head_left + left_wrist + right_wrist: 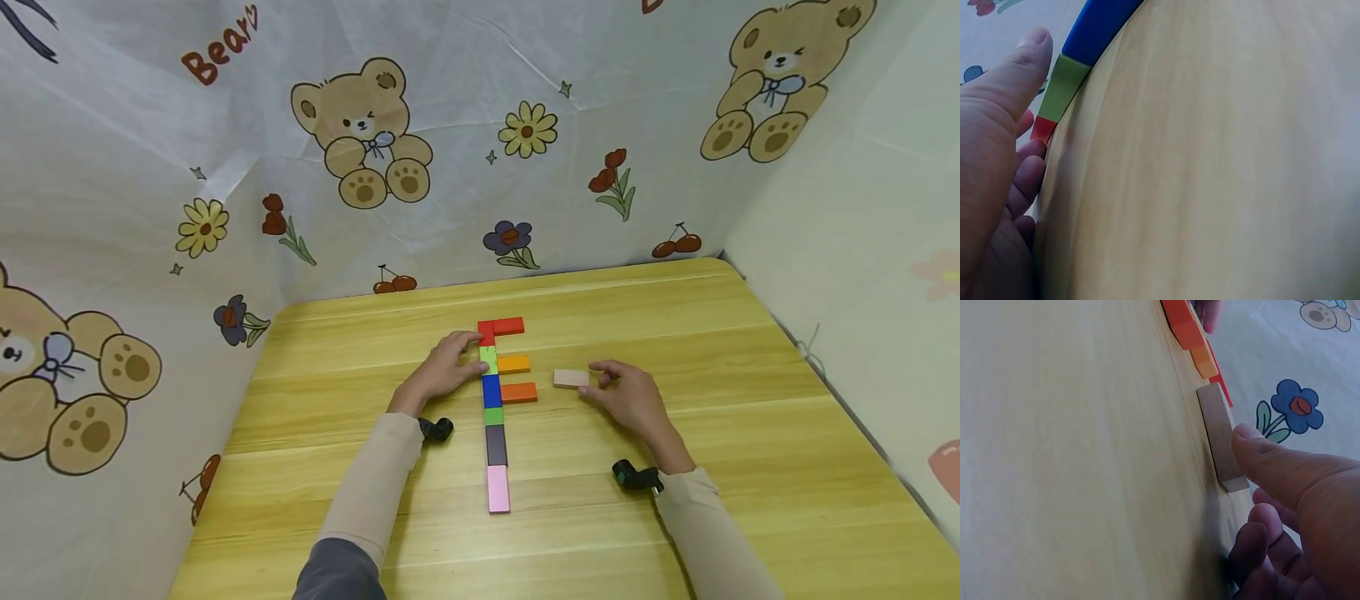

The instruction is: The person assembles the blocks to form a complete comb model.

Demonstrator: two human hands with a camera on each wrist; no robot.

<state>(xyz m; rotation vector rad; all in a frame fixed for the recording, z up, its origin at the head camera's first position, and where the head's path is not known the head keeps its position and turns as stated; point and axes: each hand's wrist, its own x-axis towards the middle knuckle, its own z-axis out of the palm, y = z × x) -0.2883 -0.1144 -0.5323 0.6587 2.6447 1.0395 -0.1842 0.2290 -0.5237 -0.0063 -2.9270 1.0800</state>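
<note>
A column of coloured wooden blocks lies end to end on the table: a red block (487, 334), light green block (488, 359), blue block (491, 391), green block (493, 416), dark purple block (496, 445) and pink block (498, 489). Three more branch rightward: a red block (509, 326), a yellow-orange block (513, 363) and an orange block (519, 392). My left hand (442, 369) rests beside the column, fingertips by the upper red block and thumb by the light green one. Apart to the right, a plain wood block (571, 378) has my right hand (626, 398) at its right end, thumb and forefinger spread.
Under everything is a wood-grain table (337, 350). A bear-print cloth (450, 167) hangs along its back and left. At the right stands a pale wall (862, 250). Each wrist wears a small black camera (636, 477).
</note>
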